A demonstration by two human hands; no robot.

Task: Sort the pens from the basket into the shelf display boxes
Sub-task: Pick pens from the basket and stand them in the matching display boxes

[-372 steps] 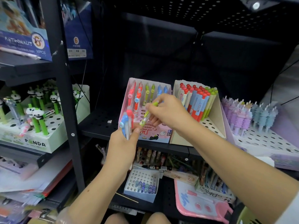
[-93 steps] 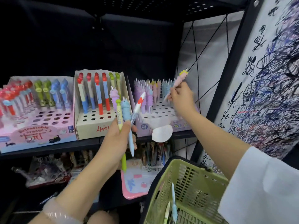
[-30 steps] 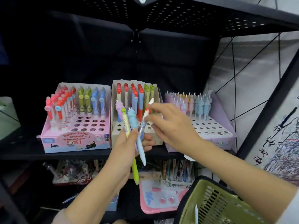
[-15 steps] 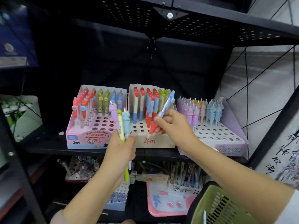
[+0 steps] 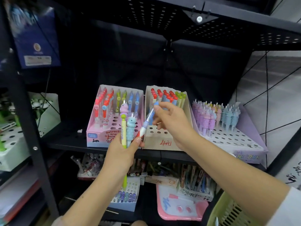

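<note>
Shelving of black perforated metal (image 5: 114,146) carries three display boxes: pink box (image 5: 104,137) at 9 o'clock, beige box (image 5: 162,141) at centre, lilac box (image 5: 236,144) at 3 o'clock. The right hand (image 5: 172,121) pinches a blue-and-red pen (image 5: 147,123) before the beige box, tilted lower than half a second ago. The left hand (image 5: 120,155) grips three pens (image 5: 127,128). A green basket (image 5: 228,211) sits at 5 o'clock.

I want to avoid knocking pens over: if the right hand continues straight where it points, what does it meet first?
Probably the pens in the beige middle box; the right hand points toward them, though depth is unclear.
</note>
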